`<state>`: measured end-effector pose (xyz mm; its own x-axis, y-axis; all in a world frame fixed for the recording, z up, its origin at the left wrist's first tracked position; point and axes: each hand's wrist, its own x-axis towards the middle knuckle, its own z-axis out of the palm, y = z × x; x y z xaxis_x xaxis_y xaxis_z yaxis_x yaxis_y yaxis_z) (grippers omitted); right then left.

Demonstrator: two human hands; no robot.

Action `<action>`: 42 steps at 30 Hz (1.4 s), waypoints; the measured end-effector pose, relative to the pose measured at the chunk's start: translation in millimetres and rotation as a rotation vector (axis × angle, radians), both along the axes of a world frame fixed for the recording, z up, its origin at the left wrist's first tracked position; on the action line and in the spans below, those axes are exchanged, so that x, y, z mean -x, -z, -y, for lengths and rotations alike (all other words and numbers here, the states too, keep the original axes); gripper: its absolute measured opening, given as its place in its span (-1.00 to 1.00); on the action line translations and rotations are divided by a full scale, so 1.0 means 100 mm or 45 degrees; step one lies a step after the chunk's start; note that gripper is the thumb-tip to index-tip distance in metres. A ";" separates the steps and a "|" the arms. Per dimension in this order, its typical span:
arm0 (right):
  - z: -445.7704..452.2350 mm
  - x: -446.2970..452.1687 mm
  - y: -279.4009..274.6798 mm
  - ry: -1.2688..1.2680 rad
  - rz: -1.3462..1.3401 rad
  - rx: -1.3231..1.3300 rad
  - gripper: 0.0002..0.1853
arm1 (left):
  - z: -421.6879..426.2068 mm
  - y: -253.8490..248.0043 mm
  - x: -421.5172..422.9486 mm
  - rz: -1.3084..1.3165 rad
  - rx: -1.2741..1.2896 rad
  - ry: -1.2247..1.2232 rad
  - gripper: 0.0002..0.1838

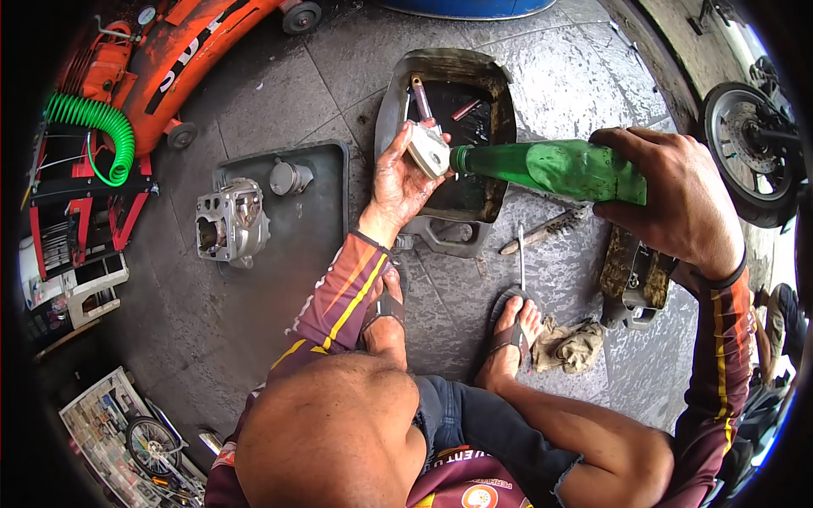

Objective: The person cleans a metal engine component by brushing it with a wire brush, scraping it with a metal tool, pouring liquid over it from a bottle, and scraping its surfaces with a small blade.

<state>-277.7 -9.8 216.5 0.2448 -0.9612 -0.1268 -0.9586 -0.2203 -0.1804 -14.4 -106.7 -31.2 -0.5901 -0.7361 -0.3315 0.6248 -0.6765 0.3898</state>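
Note:
My left hand (400, 186) holds a pale metal part (429, 151) above the near left side of a dirty pan (503, 110). In my right hand (677, 190) is a green bottle (542, 169), lying almost level with its neck pointing left, close to the metal part. Whether the bottle's mouth touches the part I cannot tell. Inside the pan are a connecting-rod-like piece (421, 97), a small reddish cylinder (465, 110) and dark liquid. To the left, a grey tray (333, 190) bears a piston (290, 177), with an engine block (231, 223) at its left edge.
An orange compressor (190, 63) with a green coiled hose (106, 127) stands at the upper left. A brush-like tool (544, 232), a rag (569, 345) and a dirty metal piece (631, 279) lie on the right. A motorcycle wheel (749, 140) is at the far right.

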 end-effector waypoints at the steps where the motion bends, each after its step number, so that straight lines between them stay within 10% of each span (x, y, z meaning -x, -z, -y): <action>1: 0.00 0.00 0.00 0.015 -0.010 -0.012 -0.52 | 0.02 0.03 -0.01 0.000 0.000 0.000 -0.42; 8: 0.00 0.01 0.03 -0.012 -0.008 0.005 -0.53 | -0.04 -0.06 0.04 0.806 0.123 -0.116 -0.35; 17: 0.00 0.08 0.08 0.013 -0.076 0.065 -0.55 | 0.00 0.02 0.03 0.603 0.259 -0.193 -0.77; 42: 0.01 0.02 0.04 -0.005 -0.009 0.075 -0.54 | 0.01 -0.06 0.03 0.624 0.423 -0.088 -0.71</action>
<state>-280.0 -11.1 212.4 0.2480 -0.9661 -0.0716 -0.9589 -0.2343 -0.1601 -17.8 -107.3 -24.9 -0.3731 -0.8784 -0.2986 0.3569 -0.4330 0.8277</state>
